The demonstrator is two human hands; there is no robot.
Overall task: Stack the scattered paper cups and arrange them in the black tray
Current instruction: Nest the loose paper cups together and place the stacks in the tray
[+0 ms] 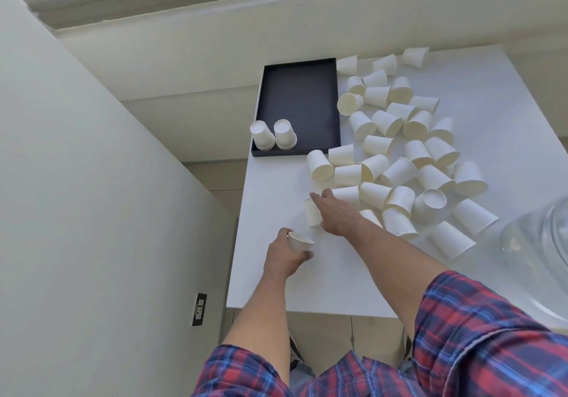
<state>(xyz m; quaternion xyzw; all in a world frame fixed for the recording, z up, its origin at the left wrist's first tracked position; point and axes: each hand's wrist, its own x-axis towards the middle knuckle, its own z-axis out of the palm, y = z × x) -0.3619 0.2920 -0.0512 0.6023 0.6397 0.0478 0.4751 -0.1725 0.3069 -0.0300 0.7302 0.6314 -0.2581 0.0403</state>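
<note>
- Our left hand (pixel 284 256) grips an upright cup (pixel 299 240) at six o'clock of the black tray (pixel 299 104).
- Our right hand (pixel 333 212) closes round a lying cup (pixel 312 213).
- We risk nudging the scattered cups (pixel 399 138) at three o'clock off the table (pixel 322 280).

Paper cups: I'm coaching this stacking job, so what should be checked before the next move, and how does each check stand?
1. Left hand holds a white paper cup firmly: ok, fingers curl round it, mouth up.
2. Right hand has the lying white cup gripped: cannot tell, the hand covers it.
3. Both cups face the same way for nesting: not ok, one upright, one on its side.
4. Black rectangular tray has room: ok, only two short upside-down cup stacks at its near left corner.
5. Loose cups left on the white table: not ok, many lie scattered right of the tray.
</note>
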